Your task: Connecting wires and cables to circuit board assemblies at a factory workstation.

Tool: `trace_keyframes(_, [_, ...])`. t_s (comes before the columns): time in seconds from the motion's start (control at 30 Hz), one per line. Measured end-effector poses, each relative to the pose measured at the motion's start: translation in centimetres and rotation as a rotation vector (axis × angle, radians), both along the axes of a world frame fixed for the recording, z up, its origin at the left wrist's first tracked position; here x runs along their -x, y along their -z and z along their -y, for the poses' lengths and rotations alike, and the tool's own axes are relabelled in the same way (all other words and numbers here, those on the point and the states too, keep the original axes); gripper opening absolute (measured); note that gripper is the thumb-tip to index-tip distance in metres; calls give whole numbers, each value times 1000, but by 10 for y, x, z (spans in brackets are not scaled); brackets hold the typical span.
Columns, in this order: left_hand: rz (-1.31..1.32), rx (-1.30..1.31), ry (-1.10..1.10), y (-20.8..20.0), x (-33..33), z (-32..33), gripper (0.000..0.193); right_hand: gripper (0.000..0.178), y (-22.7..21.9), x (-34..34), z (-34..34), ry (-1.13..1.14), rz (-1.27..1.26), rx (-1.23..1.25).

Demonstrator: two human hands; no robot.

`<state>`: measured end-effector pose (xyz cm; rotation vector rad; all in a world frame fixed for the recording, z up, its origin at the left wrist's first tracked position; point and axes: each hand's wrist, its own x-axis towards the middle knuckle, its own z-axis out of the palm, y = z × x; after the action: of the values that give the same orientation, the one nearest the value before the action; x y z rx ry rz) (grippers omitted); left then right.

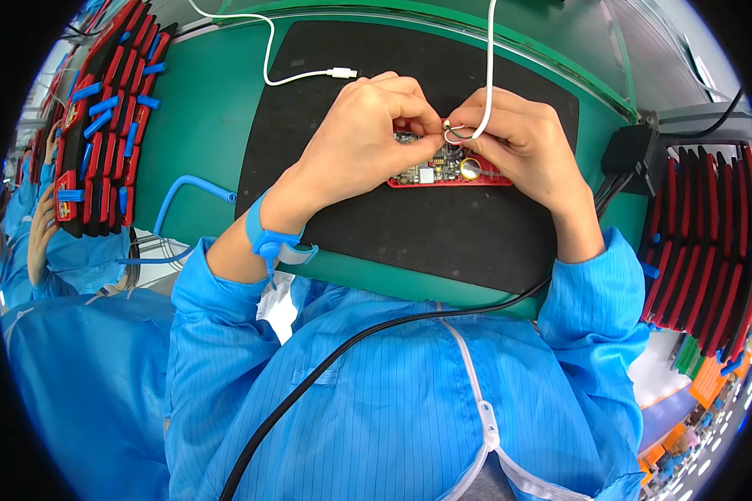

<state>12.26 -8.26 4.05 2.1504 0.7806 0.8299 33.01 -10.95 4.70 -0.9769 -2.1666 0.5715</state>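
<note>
A circuit board in a red housing lies on the black mat, with a round gold-rimmed part showing on it. My right hand grips a white cable just above the board. Thin coloured wires fan out of the cable's end toward a small pale connector. At that spot the fingers of my left hand are pinched together over the board's upper edge. Whatever sits between those fingertips is too small to make out. A blue wrist strap circles my left wrist.
A white cable plug lies behind my left hand. Stacked red-and-black housings with blue clips stand at left, more housings at right. A blue tube rests on the green table. A co-worker's hand is at far left.
</note>
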Motion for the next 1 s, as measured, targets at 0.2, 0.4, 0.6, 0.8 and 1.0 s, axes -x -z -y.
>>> trace_keyframes(0.2, [18, -15, 11, 4, 0, 0, 7, 14, 1, 1, 1, 4, -1, 0])
trace_keyframes(0.4, [1, -74, 9, 3, 0, -1, 8, 13, 0, 1, 0, 1, 0, -20])
trace_keyframes(0.6, [-15, -121, -1, 4, 0, 0, 8, 13, 2, 1, 0, -6, 8, -36])
trace_keyframes(0.8, [-29, -162, -19, 6, 0, 2, 7, 14, 2, 1, 1, -29, 12, -64])
trace_keyframes(1.0, [-10, -120, -38, 6, -1, 5, 7, 15, 3, 1, 1, -37, 11, -89])
